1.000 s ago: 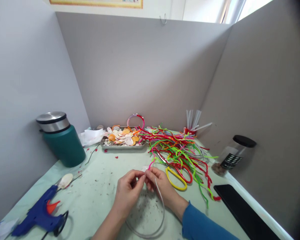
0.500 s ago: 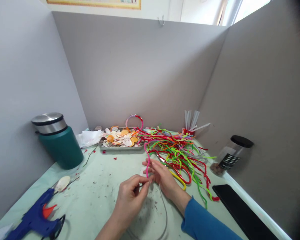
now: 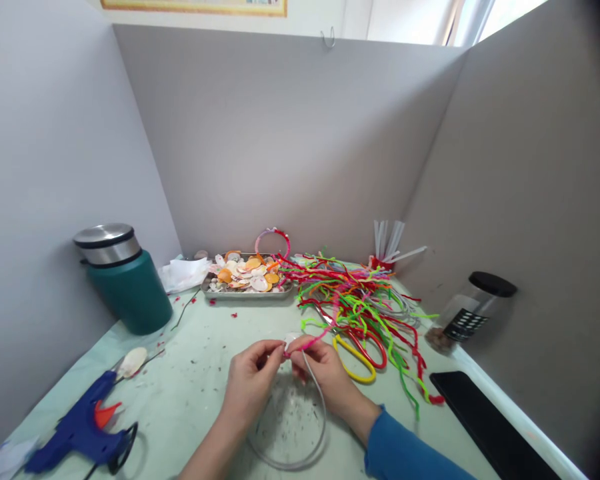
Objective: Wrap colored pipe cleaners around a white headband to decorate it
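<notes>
My left hand (image 3: 253, 383) and my right hand (image 3: 320, 373) meet low in the middle of the table, both pinched on the top end of a thin grey hoop (image 3: 300, 457) that curves down towards me. A pink pipe cleaner (image 3: 316, 340) runs from the pinch point up and right towards the coloured heap. A small white shell (image 3: 293, 338) shows just above my fingertips. My right arm wears a blue sleeve (image 3: 410, 453).
A heap of coloured pipe cleaners (image 3: 360, 300) and yellow-handled scissors (image 3: 353, 353) lie right of my hands. A metal tray of shells (image 3: 247, 277) stands behind, a green flask (image 3: 123, 280) left, a blue glue gun (image 3: 80, 430) front left, a jar (image 3: 467, 313) and black phone (image 3: 485, 427) right.
My right hand reached out towards the pile half a second ago and has come back to the left hand. The pink pipe cleaner now slants to the right instead of standing up.
</notes>
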A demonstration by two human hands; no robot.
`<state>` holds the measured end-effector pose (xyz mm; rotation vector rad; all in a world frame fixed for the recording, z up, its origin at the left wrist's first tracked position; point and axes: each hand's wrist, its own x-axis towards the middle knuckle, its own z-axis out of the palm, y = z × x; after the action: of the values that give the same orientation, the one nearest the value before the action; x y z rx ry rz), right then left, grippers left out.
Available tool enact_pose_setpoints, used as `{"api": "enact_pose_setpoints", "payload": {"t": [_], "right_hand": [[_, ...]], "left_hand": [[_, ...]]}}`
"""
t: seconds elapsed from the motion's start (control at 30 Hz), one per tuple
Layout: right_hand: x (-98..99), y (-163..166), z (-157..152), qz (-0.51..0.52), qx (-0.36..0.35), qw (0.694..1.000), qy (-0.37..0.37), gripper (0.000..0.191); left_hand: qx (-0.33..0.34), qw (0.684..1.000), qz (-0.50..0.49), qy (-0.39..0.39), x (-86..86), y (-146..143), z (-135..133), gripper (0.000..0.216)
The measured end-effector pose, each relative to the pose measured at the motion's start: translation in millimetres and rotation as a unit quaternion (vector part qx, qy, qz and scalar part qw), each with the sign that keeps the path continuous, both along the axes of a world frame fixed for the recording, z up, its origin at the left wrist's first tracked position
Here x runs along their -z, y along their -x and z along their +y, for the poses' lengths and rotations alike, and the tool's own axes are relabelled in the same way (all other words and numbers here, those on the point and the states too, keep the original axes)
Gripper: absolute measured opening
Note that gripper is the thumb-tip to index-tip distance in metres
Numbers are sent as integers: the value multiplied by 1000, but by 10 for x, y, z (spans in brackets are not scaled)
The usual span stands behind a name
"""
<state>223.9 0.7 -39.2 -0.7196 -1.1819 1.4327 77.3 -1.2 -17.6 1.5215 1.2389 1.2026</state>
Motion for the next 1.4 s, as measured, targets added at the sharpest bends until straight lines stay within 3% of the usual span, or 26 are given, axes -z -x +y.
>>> {"api": "enact_pose_setpoints", "payload": {"t": [0.1, 0.27, 0.7, 0.93, 1.4], "right_hand": [[-10, 2, 11, -50, 49, 996, -46, 12], [30, 6, 49, -69, 103, 992, 10, 18], [72, 10, 54, -54, 77, 995, 12, 20], [124, 10, 44, -79, 99, 992, -15, 16], [111, 5, 29, -114, 112, 986, -43, 16]], "left_hand": [[1, 1000, 20, 4, 43, 8, 31, 23], [4, 1000, 26, 5, 69, -5, 41, 23], [21, 999, 40, -30, 94, -4, 48, 25], [-6, 1000, 28, 4, 129, -28, 46, 27], [-9, 999, 43, -1, 93, -37, 19, 24]]}}
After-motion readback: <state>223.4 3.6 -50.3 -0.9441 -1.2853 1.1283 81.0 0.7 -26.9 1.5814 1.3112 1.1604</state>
